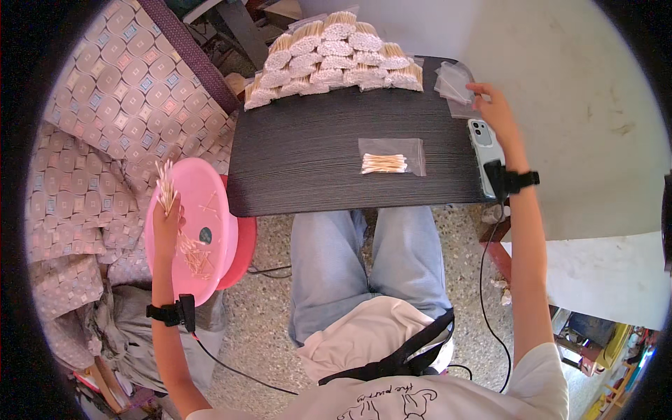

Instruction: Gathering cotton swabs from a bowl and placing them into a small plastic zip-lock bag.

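My left hand (166,220) is closed round a bunch of cotton swabs (166,183), held upright over the pink basin (222,238). Loose cotton swabs (198,260) lie in the basin below it. At the table's far right corner, my right hand (493,108) reaches over a small stack of clear plastic bags (453,82). Its fingertips are at the stack's edge; whether they grip a bag I cannot tell. A clear bag with cotton swabs (384,163) inside lies flat on the dark table (301,154).
Bundles of packed cotton swabs (336,63) are piled along the table's far edge. A phone (486,155) lies at the right edge, beside my right wrist. Patterned cushions (140,84) stand at the left. A wall (588,140) rises close on the right. Cables (486,280) run from both wristbands.
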The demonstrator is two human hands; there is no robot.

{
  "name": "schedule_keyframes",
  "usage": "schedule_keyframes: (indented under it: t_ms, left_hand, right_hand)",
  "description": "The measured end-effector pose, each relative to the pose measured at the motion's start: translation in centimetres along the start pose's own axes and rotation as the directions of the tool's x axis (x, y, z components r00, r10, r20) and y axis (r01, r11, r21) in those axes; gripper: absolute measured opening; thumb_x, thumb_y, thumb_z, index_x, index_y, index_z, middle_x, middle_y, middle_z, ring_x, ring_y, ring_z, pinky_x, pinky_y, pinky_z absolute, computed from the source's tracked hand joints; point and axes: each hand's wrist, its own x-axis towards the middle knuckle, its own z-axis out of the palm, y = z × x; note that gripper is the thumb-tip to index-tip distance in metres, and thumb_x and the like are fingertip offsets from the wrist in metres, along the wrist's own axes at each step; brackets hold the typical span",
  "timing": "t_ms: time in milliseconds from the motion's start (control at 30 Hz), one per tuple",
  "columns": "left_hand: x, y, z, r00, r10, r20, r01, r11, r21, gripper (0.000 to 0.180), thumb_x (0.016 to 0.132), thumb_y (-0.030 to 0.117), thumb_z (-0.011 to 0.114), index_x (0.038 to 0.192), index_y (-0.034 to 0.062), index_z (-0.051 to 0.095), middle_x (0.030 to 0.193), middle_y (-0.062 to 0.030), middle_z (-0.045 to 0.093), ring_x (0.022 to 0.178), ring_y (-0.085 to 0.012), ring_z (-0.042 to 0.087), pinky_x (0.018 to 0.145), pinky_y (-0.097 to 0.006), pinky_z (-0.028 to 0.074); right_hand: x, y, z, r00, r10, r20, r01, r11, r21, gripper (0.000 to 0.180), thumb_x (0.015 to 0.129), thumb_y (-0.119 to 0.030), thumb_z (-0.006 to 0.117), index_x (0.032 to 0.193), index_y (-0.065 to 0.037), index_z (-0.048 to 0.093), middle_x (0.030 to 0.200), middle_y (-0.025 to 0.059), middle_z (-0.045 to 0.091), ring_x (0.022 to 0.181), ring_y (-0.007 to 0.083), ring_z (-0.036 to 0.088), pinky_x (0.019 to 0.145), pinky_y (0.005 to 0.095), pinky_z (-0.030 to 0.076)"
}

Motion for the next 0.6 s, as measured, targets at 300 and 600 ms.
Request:
schedule_keyframes:
  t_ms: [300,600]
  left_hand:
    - [-0.3,8.9,12.5,0.834,0.523,0.176,-0.552,0.784,0.285,0.023,0.09,0.016,0.056,0.109,0.003,0.056,0.086,-0.0023,0.062,0.07,-0.0096,0.054,0.061,-0.025,0.045]
    - [1.3,8.0,25.9,0.661,0.664,0.349,-0.706,0.392,0.59,0.027,0.078,0.019,0.064,0.097,0.0096,0.047,0.082,-0.0111,0.059,0.072,-0.0333,0.061,0.058,-0.043,0.049]
  right_hand:
    - [-7.9,-5.2,6.9,0.939,-0.34,-0.05,0.343,0.938,0.044,0.014,0.078,0.004,0.055,0.087,-0.002,0.063,0.084,0.0108,0.061,0.067,0.0224,0.058,0.063,0.0303,0.046]
    - [-9.5,-4.0,9.6,0.96,-0.266,-0.086,0.269,0.963,0.022,0.011,0.079,0.002,0.056,0.087,-0.002,0.063,0.087,0.0096,0.056,0.07,0.0225,0.055,0.065,0.0317,0.046]
